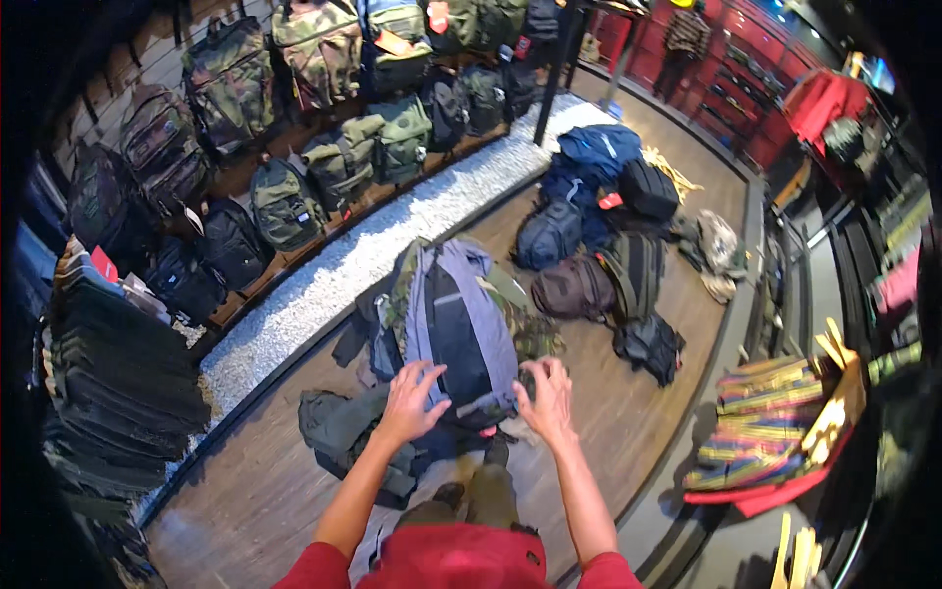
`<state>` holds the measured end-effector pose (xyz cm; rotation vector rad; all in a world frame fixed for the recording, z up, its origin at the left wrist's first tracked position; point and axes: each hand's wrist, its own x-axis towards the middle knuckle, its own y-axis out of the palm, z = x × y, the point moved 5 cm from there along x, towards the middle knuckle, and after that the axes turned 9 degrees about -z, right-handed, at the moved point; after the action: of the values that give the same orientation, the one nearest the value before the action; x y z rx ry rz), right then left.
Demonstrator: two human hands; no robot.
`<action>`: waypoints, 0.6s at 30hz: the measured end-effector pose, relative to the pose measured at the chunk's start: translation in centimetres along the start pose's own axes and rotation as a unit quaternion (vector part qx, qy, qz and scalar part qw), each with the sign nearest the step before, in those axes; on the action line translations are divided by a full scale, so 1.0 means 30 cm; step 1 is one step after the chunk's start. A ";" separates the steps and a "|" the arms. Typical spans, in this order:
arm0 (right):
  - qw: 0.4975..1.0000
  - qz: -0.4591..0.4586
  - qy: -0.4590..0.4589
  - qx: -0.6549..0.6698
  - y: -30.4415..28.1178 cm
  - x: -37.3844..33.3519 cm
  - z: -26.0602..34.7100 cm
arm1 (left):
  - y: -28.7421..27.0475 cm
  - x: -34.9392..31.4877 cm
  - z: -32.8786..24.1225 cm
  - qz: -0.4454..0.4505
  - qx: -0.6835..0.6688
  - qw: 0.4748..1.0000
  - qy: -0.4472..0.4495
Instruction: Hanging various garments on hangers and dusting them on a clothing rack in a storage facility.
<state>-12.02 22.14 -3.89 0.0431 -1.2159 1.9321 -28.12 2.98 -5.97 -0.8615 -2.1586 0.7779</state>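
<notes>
A grey-lavender backpack with a black centre panel (459,329) lies in front of me on a heap of bags and cloth. Beside its lower left edge is my left hand (413,401), its fingers spread and curved. My right hand (547,399) is at the lower right edge, fingers also apart. Neither hand visibly grips anything; whether the fingertips touch the backpack I cannot tell. Camouflage cloth (533,329) shows from beneath the backpack on the right. To the left of my left hand a dark grey-green bag or garment (339,420) lies crumpled on the floor.
Beyond, on the wooden floor (628,417), lie a brown backpack (574,287), a navy bag (549,236) and a small black bag (649,348). Camouflage backpacks (285,203) line the wall behind a white gravel strip (324,240). Dark clothes (113,373) hang left; striped bundles (770,407) sit right.
</notes>
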 end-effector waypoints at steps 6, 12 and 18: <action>0.993 0.115 -0.008 0.002 0.610 0.209 -0.436 | 0.372 0.229 0.380 0.016 0.018 0.997 -0.080; 0.973 0.227 -0.010 -0.037 1.240 0.425 -0.793 | 0.760 0.432 0.879 0.045 0.084 0.985 -0.142; 0.964 0.253 0.078 0.020 1.698 0.581 -0.987 | 1.006 0.563 1.339 0.099 0.184 0.948 -0.242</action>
<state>-45.70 46.09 -49.34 -0.4308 -1.1568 2.3444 -57.48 22.96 -45.34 -0.7475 -2.2369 1.5756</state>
